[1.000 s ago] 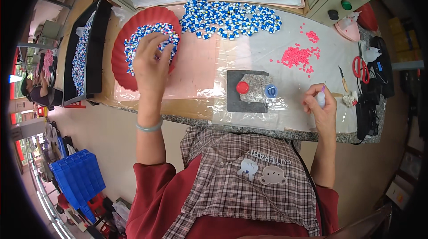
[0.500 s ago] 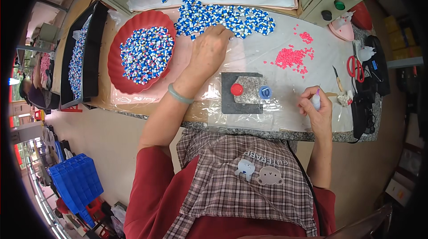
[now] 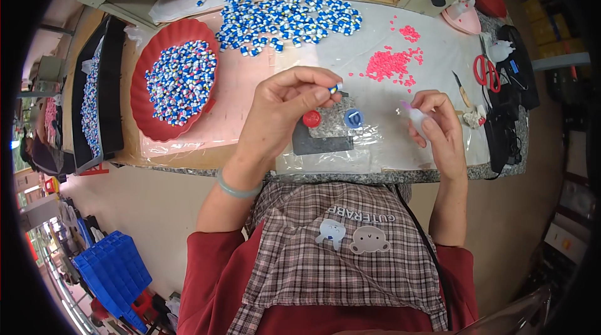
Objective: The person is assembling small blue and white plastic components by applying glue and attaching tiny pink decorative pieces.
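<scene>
The desk (image 3: 375, 177), edged in speckled stone, is covered with pink and white sheets under clear film. Left of the red bowl (image 3: 153, 126) stands a long black tray (image 3: 112, 103) filled with small coloured pieces. The red bowl itself, scalloped around its rim, holds a heap of blue-and-white pieces with pink showing among them. A broad scatter of similar pieces (image 3: 282, 22) spreads right of the bowl, toward the desk's far side. Right of the bowl, the left grip (image 3: 273, 110) is pinched closed between thumb and fingers. Well to the bowl's right, the right grip (image 3: 442, 131) is curled around a white bottle (image 3: 418, 123) with a pinkish-purple nozzle. Between bowl and bottle lies a dark slab (image 3: 322, 145), partly hidden by the left hand. Pink bits (image 3: 385, 66) lie well right of the bowl. A red cap (image 3: 312, 118) and a blue cap (image 3: 354, 118) sit at the slab, both right of the bowl. Smallest is the blue-and-white piece (image 3: 335, 88) at the left fingertips, raised above the desk, right of the bowl.
</scene>
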The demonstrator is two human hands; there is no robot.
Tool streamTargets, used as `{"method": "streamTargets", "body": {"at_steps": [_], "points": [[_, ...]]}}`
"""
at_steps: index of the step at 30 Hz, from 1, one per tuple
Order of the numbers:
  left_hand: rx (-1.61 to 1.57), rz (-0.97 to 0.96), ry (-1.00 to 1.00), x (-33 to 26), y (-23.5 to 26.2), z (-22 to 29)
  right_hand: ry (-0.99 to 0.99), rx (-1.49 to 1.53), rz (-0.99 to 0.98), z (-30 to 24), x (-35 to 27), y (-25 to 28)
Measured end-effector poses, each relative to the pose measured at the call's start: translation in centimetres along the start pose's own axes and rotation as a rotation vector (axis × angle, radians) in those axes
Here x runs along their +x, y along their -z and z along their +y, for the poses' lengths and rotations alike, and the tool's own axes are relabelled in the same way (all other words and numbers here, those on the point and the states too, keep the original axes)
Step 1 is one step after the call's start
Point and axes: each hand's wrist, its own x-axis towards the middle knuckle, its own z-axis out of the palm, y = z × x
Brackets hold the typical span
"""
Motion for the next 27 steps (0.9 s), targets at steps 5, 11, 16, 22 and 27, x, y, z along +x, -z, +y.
{"method": "streamTargets", "body": {"at_steps": [5, 11, 16, 22, 27], "points": [[-0.039, -0.048, 0.033, -0.9, -1.9, -1.3, 0.116, 0.033, 0.066, -0.7, 0.2, 0.1], [0.029, -0.075, 0.027, -1.5, -3.3, -2.3, 0.208, 0.072, 0.254, -2.0, 0.3, -1.4], [0.142, -0.124, -0.118, -1.3, -3.2, -3.2, 0.378, -0.198, 0.303, -2.1, -0.3, -1.9], [0.167, -0.114, -0.086, -1.4, -3.4, -3.4, 0.526, -0.435, 0.295, -2.5, -0.8, -2.6], [0.114, -0.100, -0.032, -1.5, -3.6, -3.6, 0.552, -0.558, 0.308, -2.8, -1.1, -2.9]]}}
